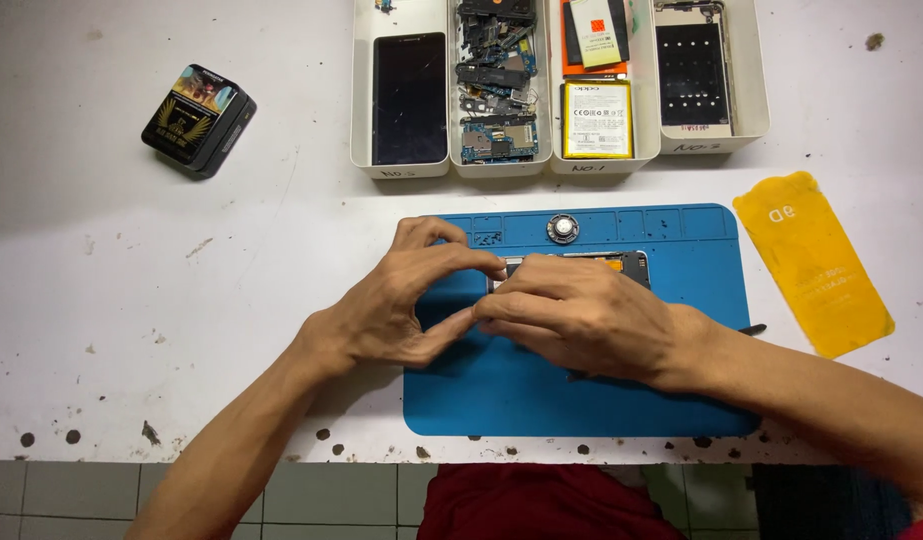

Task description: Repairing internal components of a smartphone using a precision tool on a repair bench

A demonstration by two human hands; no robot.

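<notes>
both hands closed over a phone frame on the blue mat

head view: i see my left hand (401,300) curled, fingers bent and thumb pressed in toward the other hand, pinching the left end of a dismantled phone frame (621,265). my right hand (581,320) lies flat across the frame, fingers wrapped over its edge and gripping it, so most of it is hidden; only a dark, rectangular metal corner with an orange patch shows past the knuckles. the two hands touch at the fingertips. the frame rests on a blue mat (681,380), smooth and rubbery, with rounded corners and a row of shallow square pockets along its far edge. a small round silver part (562,228) sits in that row, just beyond the hands.

the mat lies on a white counter (181,300), scuffed and spotted with dark marks. to the right, a yellow protector sheet (811,262), thin and glossy, lies tilted, well apart from the hands. at the far edge stand four white plastic trays (401,168) side by side: one holds a flat black glass screen (409,98), the next a pile of circuit boards (496,80), the third a pale rectangular battery (596,120), the last a metal back panel (692,72). far left sits a small black box (197,120) with gold printing, its corners rounded.
</notes>
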